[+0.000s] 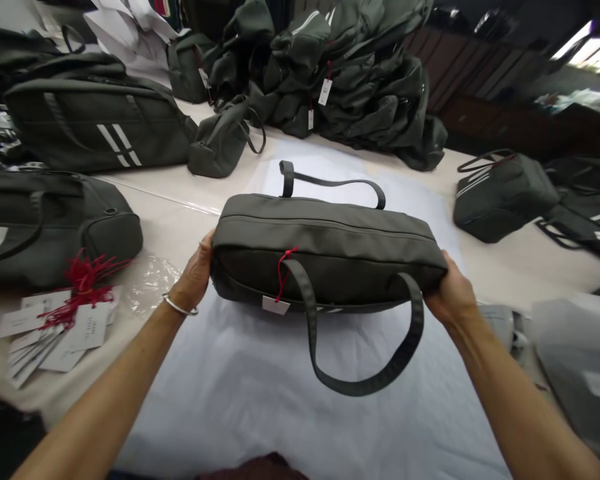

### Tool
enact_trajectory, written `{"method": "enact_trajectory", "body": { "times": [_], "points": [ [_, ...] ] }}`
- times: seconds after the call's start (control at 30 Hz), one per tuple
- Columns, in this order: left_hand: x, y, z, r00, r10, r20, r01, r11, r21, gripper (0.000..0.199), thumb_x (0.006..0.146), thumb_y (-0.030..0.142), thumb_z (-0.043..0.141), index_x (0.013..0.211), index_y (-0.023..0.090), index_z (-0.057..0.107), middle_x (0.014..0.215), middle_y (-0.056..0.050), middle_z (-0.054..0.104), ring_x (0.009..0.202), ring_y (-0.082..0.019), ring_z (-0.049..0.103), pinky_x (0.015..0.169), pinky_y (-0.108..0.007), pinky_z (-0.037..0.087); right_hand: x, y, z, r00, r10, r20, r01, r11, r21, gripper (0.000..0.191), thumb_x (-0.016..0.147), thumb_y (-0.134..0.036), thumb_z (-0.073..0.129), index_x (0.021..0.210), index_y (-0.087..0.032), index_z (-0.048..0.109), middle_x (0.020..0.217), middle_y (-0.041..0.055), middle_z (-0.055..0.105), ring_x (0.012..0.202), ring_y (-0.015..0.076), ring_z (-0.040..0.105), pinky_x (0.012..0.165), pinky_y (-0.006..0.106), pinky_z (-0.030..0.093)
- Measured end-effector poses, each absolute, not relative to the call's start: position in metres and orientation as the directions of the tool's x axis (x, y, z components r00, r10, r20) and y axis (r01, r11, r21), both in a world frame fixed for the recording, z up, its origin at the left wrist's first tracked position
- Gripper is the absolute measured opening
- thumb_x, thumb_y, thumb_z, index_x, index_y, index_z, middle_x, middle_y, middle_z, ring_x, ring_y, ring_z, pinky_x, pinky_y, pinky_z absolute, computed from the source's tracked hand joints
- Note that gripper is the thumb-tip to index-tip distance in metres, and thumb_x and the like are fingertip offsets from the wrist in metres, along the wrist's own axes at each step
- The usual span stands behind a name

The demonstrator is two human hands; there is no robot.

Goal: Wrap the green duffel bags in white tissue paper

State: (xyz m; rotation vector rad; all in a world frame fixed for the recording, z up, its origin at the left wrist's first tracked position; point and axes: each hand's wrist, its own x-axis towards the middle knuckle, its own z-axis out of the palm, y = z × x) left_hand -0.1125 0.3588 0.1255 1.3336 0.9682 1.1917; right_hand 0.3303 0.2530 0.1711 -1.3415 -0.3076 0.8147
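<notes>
Gripping dk bag (330, 233) w/ L hand (196, 272) & R hand (451, 291), white tag (275, 305) txt illegible.

The dark green duffel bag (325, 233) has a smooth, leather-like skin, mostly matt with a faint sheen on top; its front handle (355, 387) looks the same. Its hang tag (275, 305) appears to be matt card on a thready red cord (281, 279). The plastic film (153, 283) is clear, glossy and crinkled, the bangle (179, 308) polished metal, the white sheet (320, 420) matt and softly rumpled.
</notes>
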Motion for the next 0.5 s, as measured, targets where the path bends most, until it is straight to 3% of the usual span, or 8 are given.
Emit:
{"method": "enact_trajectory", "body": {
  "times": [0.27, 0.5],
  "points": [
    [-0.120, 0.392, 0.106, 0.260, 0.960, 0.101, -0.156, -0.061, 0.986, 0.079, 0.085, 0.077, 0.039, 0.131, 0.015, 0.053, 0.126, -0.009, 0.062, 0.130, -0.032, 0.045, 0.112, -0.047, 0.035, 0.297, 0.229, 0.173, 0.770, 0.605, -0.204, -0.315, 0.082, -0.946, 0.015, 0.086, -0.035, 0.061, 0.089, -0.021, 0.067, 0.096, -0.0044, 0.070, 0.094, 0.0090, 0.063, 0.078, 0.015, 0.054],
    [-0.123, 0.393, 0.095, 0.265, 0.961, 0.083, -0.155, -0.042, 0.987, 0.077, 0.081, 0.077, 0.047, 0.132, 0.020, 0.053, 0.138, -0.006, 0.054, 0.140, -0.030, 0.030, 0.120, -0.042, 0.020, 0.286, 0.225, 0.147, 0.790, 0.556, -0.260, -0.316, 0.006, -0.949, 0.020, 0.087, -0.037, 0.057, 0.094, -0.020, 0.067, 0.096, -0.0033, 0.071, 0.096, 0.0080, 0.064, 0.082, 0.013, 0.053]
  ]
}}
